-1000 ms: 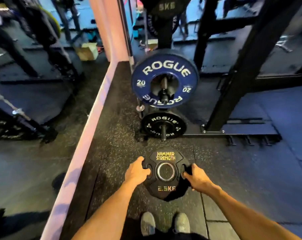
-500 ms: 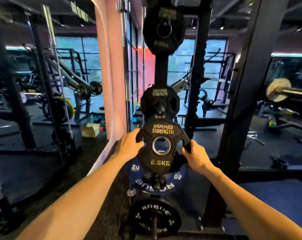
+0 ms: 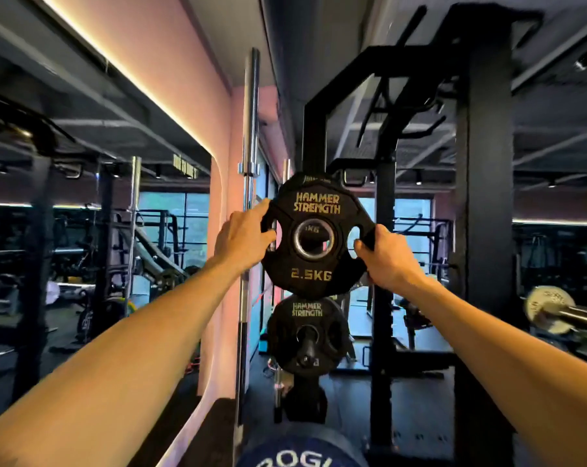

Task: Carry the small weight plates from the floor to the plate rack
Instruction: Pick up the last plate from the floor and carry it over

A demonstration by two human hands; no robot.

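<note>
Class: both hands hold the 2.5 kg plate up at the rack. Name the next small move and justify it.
Probably push the 2.5 kg plate forward onto the upper peg. Left hand and right hand grip its sides, and through its centre hole another plate's marking shows, so it seems roughly aligned.

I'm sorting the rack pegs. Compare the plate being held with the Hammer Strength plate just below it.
The held plate is gripped by the left hand and right hand; the lower plate hangs on a peg.
The held plate's centre hole is open; the lower plate's is filled by the peg.
The held plate reads 2.5KG; the lower plate's weight is unreadable.
Both are black with Hammer Strength lettering.
</note>
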